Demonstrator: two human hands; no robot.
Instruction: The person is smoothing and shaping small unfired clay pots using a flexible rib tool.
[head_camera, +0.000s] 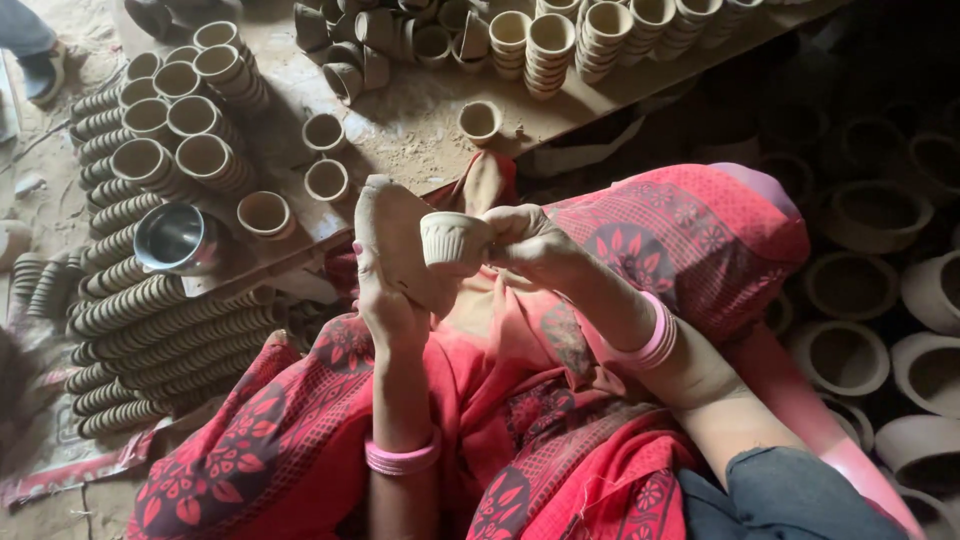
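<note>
Red patterned cloth (600, 440) drapes over the person's lap, closest to us, with pink bangles on both wrists. Above it, the left hand (385, 300) is wrapped around a lump of pale clay (400, 240), holding it upright. The right hand (530, 245) pinches a small ribbed clay cup (455, 240) by its rim, fingers closed on it, the cup's side touching the lump at about three o'clock from it.

To my eye the cup is being shaped or freed against the lump. Doing that well would call for a light pinch at the rim, since wet clay dents easily, and a steady left hand so the lump does not twist.

At twelve o'clock, a dusty worktop (420, 130) carries loose cups and stacked cups (545, 50). At nine o'clock sits a steel bowl (175, 240) among long rows of nested cups (150, 310). Larger clay pots (850, 290) lie in shadow at three o'clock.
</note>
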